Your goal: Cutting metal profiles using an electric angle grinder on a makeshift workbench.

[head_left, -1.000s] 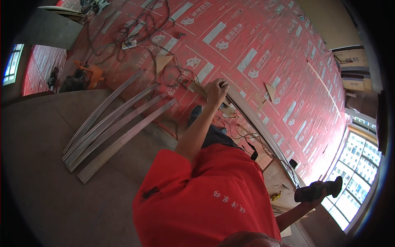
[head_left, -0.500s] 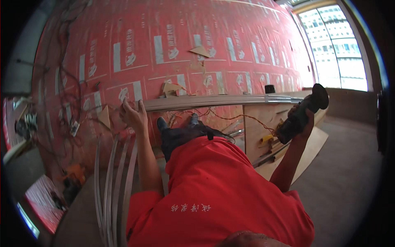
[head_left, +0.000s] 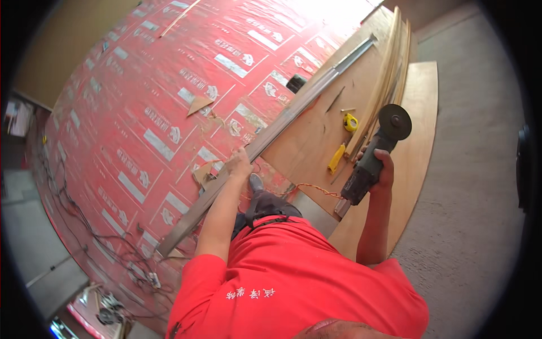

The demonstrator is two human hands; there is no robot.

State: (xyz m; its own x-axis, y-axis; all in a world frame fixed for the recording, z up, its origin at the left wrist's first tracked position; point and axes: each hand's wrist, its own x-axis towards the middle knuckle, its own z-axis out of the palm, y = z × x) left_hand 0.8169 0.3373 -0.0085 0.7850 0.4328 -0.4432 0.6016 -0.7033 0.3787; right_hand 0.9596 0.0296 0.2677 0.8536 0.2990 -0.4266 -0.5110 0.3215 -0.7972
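Observation:
My right hand [head_left: 385, 168] is wrapped around the body of an angle grinder [head_left: 368, 164]. Its dark disc [head_left: 395, 122] points up and away from me, apart from the other things, and whether it spins I cannot tell. A twisted orange cord [head_left: 319, 188] runs left from the grinder's rear end. My left hand [head_left: 239, 164] has closed over the edge of a long grey metal profile [head_left: 288, 118], roughly at its middle. The profile slants from the lower left to the far right, its far part over a plywood sheet [head_left: 299, 150]. Part of my left fingers is hidden.
On the plywood lie a yellow tape measure [head_left: 350, 122], a yellow utility knife [head_left: 337, 159] and long wooden strips [head_left: 389, 62]. Red printed sheeting [head_left: 164, 113] covers the floor, with tangled cables [head_left: 84, 212] at left. A black cylindrical object [head_left: 296, 83] stands beyond the profile.
My left hand has gone from the profile's left end, fingers apart, to its middle, where it grips. The view has turned rightward, showing more plywood. The grinder stays in my right hand.

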